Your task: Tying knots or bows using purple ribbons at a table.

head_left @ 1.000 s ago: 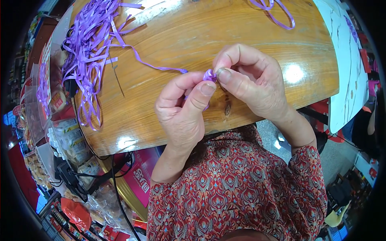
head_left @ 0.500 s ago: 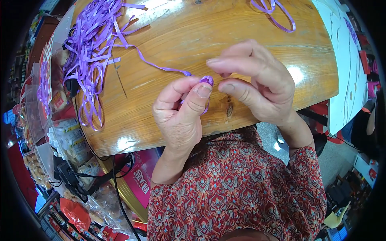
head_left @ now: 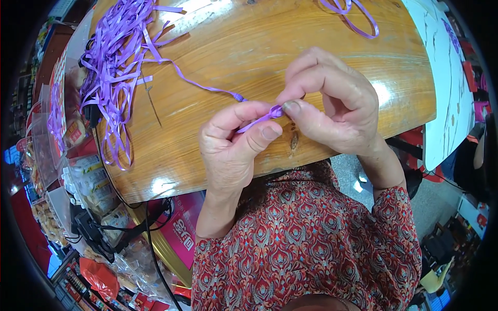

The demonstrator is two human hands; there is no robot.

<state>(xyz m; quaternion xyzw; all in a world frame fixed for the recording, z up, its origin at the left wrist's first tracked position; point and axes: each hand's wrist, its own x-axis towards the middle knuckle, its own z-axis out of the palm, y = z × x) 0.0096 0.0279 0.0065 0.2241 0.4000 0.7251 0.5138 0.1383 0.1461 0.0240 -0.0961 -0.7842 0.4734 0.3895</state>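
A purple ribbon point(head_left: 274, 112), knotted or folded into a small bunch, sits between my two hands above the table's near part. My left hand point(head_left: 232, 140) pinches it between thumb and forefinger, and a flat length of it runs back across the fingers. At its right end, my right hand point(head_left: 332, 106) has thumb and forefinger closed on the bunch. Just beyond my left fingers, a strand with a small knot point(head_left: 238, 97) leads across the wood to a big tangled heap of purple ribbons point(head_left: 116, 57) at the far left.
The wooden table point(head_left: 218, 67) has a thin dark wire-like stick point(head_left: 153, 106) lying beside the heap. A loop of purple ribbon point(head_left: 363, 26) lies at the far right. Beyond the right edge stands a white marbled table point(head_left: 451, 98). Packaged goods point(head_left: 93, 179) and black cables point(head_left: 150, 228) crowd the left side.
My right thumb and forefinger have come in and closed on the ribbon bunch, where they were apart from it. My left thumb has shifted slightly right, baring more ribbon.
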